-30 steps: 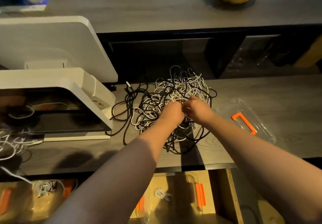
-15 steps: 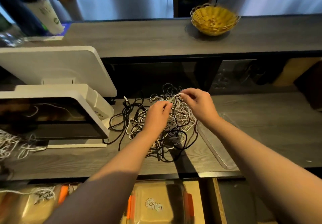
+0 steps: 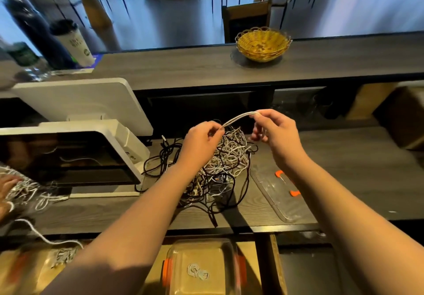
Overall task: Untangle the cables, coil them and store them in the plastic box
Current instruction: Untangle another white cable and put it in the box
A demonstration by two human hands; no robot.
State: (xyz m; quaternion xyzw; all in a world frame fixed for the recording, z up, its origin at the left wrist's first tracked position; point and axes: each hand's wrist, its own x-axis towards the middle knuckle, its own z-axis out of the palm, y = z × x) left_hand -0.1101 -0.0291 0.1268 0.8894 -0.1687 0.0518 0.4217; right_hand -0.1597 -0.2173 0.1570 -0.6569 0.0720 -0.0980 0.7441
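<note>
Left hand (image 3: pixel 202 139) and right hand (image 3: pixel 276 131) pinching a white cable (image 3: pixel 238 117) taut above the tangled pile (image 3: pixel 226 164), counter (image 3: pixel 344 157) beneath

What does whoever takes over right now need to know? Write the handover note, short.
Left hand and right hand each pinch the same white cable, doubled strands stretched between them above the tangle.
The tangle of black and white cables lies on the counter, mostly unsorted.
The clear lid with orange clips lies right of the tangle.
The plastic box sits below the counter edge, holding one coiled white cable.
Left: free this cable, coil it, box it, then repeat for the rest.
</note>
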